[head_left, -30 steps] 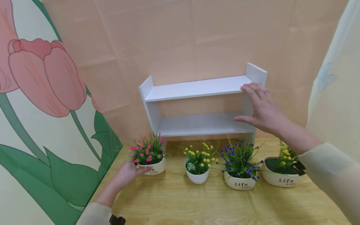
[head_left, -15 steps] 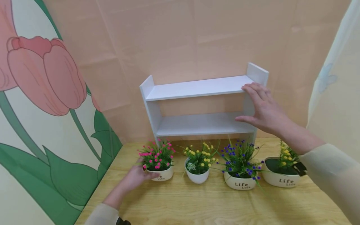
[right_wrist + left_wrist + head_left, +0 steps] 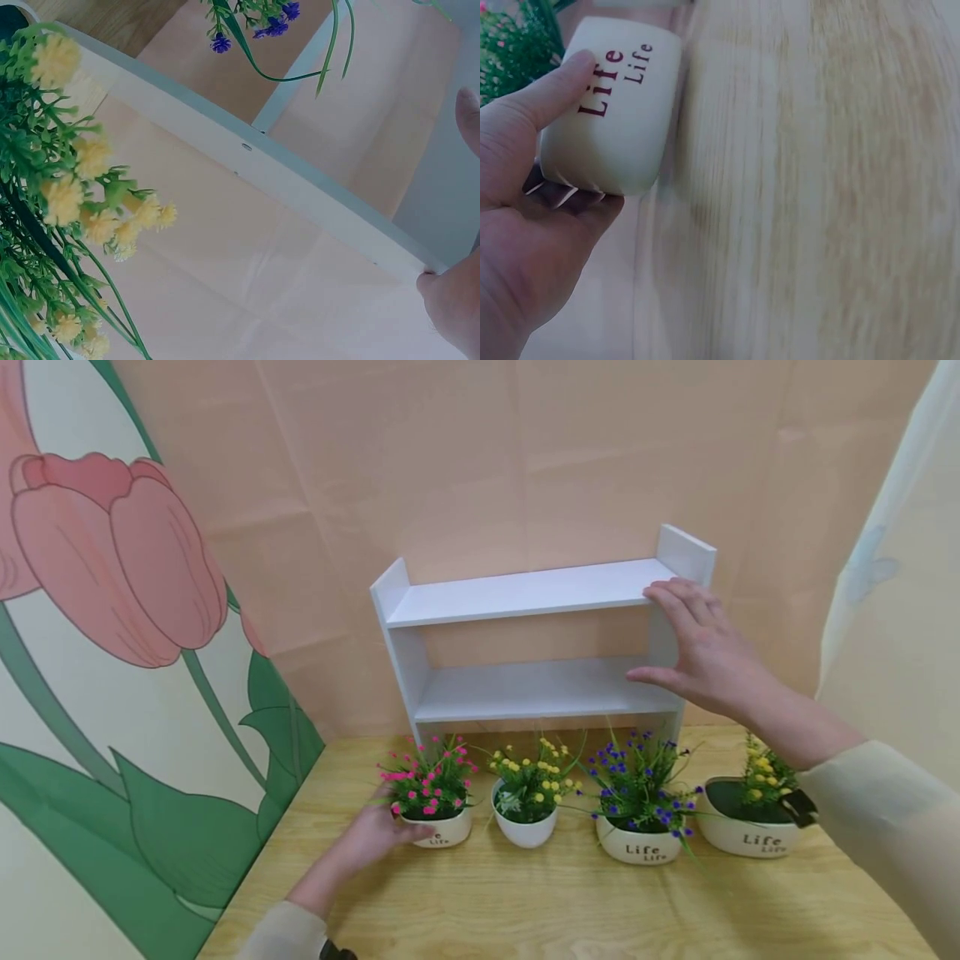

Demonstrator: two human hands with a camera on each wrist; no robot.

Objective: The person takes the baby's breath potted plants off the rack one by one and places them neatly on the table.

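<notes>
My left hand (image 3: 378, 835) holds an oval white flower pot (image 3: 452, 832) by its left end, thumb on the front by the "Life" lettering. Bright pink artificial flowers (image 3: 431, 785) stand in it, upright. In the left wrist view the pot (image 3: 619, 105) is low by the tabletop; whether it touches is unclear. My right hand (image 3: 708, 652) lies against the right end of a white two-tier shelf (image 3: 525, 593), fingers extended over the upper board's front edge and thumb spread in front of the opening. The right wrist view shows that hand (image 3: 457, 304) at the side panel's edge.
Right of the held pot stand a small round pot with yellow flowers (image 3: 527, 827), an oval pot with purple-blue flowers (image 3: 640, 842) and another oval pot with yellow flowers (image 3: 738, 835). All are on the wooden table (image 3: 540, 902). A tulip-printed panel (image 3: 112, 568) borders the left.
My left hand has moved right and toward me with the pink-flowered pot, bringing it near the small yellow-flowered pot. The right hand keeps its place on the shelf.
</notes>
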